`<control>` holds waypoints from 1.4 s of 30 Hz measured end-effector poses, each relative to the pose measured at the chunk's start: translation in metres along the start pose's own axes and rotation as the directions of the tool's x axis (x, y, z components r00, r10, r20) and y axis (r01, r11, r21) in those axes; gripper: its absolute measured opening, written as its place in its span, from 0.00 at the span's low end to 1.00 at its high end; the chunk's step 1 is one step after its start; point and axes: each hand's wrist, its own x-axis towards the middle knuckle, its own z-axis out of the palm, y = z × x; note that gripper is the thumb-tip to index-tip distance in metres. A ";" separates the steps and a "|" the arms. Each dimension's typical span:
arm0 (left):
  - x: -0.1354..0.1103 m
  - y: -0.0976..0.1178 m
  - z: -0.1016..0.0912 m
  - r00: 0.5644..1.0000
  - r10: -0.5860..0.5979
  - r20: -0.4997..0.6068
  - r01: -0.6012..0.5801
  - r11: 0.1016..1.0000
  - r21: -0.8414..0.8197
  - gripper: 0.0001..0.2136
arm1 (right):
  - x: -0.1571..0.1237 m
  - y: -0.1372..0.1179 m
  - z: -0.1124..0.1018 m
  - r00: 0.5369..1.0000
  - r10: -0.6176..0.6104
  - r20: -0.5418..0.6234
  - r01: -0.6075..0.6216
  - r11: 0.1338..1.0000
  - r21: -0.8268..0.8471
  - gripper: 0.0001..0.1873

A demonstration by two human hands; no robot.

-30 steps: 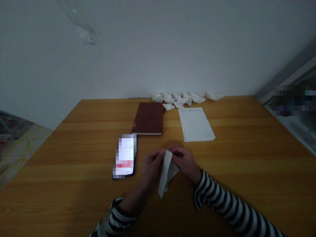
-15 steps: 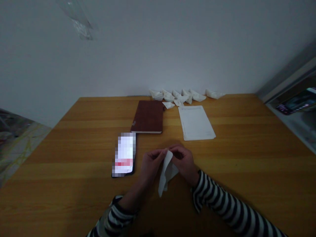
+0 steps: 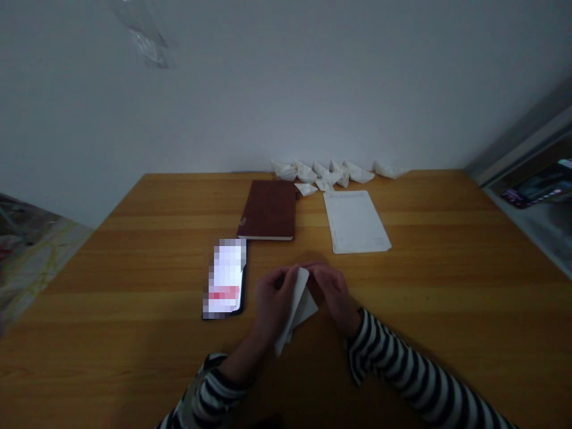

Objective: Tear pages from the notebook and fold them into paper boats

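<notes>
My left hand (image 3: 274, 301) is closed, pinching a folded sheet of white paper (image 3: 298, 313) near its top corner. The paper hangs tilted down toward me, with loose flaps spreading to the right. Close beside it is my right hand (image 3: 330, 289), its fingers stretched toward the paper's top edge and its thumb apart from the sheet. Whether those fingertips touch the back of the paper is hidden. Both hands are just above the wooden table (image 3: 424, 333).
A phone (image 3: 226, 277) with a lit, blurred screen lies left of my hands. Beyond are a dark red notebook (image 3: 270, 211) and a stack of white paper sheets (image 3: 356, 221). Several folded white paper pieces (image 3: 330, 174) line the back edge by the wall (image 3: 286, 83).
The paper has swung a little left and up with my left hand. My right hand's pinch on it has come loose, its fingers now straighter.
</notes>
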 end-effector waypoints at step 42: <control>0.001 -0.012 -0.001 0.924 0.137 0.357 -0.229 0.946 0.230 0.13 | 0.021 -0.004 -0.028 0.984 0.146 0.100 -0.147 0.989 -0.001 0.13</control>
